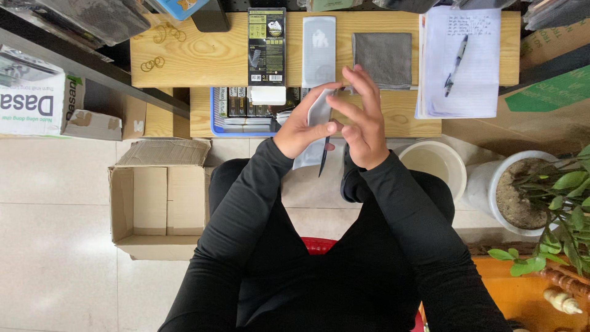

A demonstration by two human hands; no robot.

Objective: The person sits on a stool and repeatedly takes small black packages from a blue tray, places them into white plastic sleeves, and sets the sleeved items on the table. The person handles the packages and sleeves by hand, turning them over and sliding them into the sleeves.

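Pinching thin sheet w/ left hand; right hand open, fingers on its edge. Risk: grip light, sheet cld bend or drop to floor.

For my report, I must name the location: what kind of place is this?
Probably a small packing bench for phone accessories: black retail box on the wooden bench, blue tray of similar boxes, open cardboard box.
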